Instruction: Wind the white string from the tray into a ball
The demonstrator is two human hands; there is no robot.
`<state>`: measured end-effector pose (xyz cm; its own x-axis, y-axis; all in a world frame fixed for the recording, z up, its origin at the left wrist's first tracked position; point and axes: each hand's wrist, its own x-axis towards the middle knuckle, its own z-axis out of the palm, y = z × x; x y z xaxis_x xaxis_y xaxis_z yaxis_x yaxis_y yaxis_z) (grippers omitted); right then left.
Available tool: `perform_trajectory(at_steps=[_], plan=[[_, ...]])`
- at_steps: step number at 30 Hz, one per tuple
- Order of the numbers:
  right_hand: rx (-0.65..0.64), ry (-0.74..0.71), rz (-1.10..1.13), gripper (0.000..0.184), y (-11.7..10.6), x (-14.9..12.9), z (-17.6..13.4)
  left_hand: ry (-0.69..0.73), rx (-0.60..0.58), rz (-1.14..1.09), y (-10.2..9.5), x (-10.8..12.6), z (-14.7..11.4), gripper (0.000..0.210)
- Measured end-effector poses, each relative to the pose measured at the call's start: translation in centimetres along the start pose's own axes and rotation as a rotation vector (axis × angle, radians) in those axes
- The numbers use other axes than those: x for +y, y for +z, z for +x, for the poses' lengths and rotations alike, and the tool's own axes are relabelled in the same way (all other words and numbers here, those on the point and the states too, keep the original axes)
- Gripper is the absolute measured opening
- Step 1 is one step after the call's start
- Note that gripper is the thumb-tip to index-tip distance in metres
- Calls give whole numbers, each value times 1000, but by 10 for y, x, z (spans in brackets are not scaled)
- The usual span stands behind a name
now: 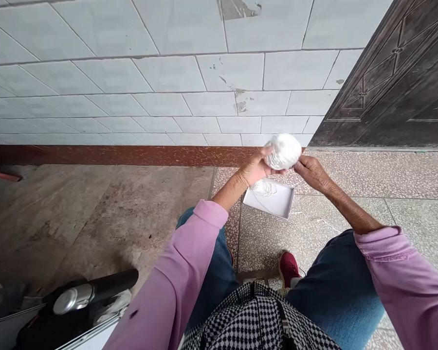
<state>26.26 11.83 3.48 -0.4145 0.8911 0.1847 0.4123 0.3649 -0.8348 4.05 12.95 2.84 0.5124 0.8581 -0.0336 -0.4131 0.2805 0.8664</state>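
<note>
A ball of white string [283, 151] rests in my left hand [259, 167], whose fingers curl around its left side and underneath. My right hand [310, 171] is closed at the ball's lower right edge, thumb and fingers pressed together. What lies in that pinch is too small to make out. Below the hands, a shallow white box lid [282, 206] lies on the floor with loose loops of white string [264, 188] in its left part. A thin white strand [328, 224] trails across the floor to the right of it.
A white tiled wall [168, 78] with a red-brown base strip stands in front. At the right is a dark carved door [394, 92]. A dark pile with a silver metal cylinder [73, 297] lies at the lower left. A red shoe [288, 267] shows between my knees.
</note>
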Motion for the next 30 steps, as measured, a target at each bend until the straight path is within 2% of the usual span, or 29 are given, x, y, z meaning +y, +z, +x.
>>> perform_trajectory(at_steps=[2,4,7,9,11,13,15,18,20,22,25,27,30], plan=[[-87,-6,-41,56,7,-4,-3,62,99,-14,-7,4,3,92],[-177,-9,-51,54,12,-10,-7,87,217,103,-18,8,6,87],[-257,-37,-15,54,10,-20,-11,77,383,542,-34,9,5,89],[-223,-62,34,56,2,-24,-11,39,375,849,-38,7,1,90],[-148,-67,75,58,-10,-24,-10,-29,231,956,-34,3,-4,82],[-81,-50,104,59,-21,-19,-7,-122,29,840,-25,-2,-10,74],[-32,-20,144,59,-28,-11,-5,-210,-138,630,-15,-7,-14,72],[5,43,221,64,-27,2,-5,-222,-231,314,-5,-9,-17,79],[-41,86,268,65,-21,8,-5,-143,-181,125,-2,-7,-15,88],[-149,128,302,64,-12,9,-5,-46,-71,-45,-3,-1,-11,91],[-309,191,342,60,-4,9,-6,81,143,-239,-13,15,-4,78],[-340,228,380,58,-5,12,-6,171,290,-322,-30,29,-2,67],[-298,287,414,55,-19,23,-10,308,495,-373,-72,49,-6,63]])
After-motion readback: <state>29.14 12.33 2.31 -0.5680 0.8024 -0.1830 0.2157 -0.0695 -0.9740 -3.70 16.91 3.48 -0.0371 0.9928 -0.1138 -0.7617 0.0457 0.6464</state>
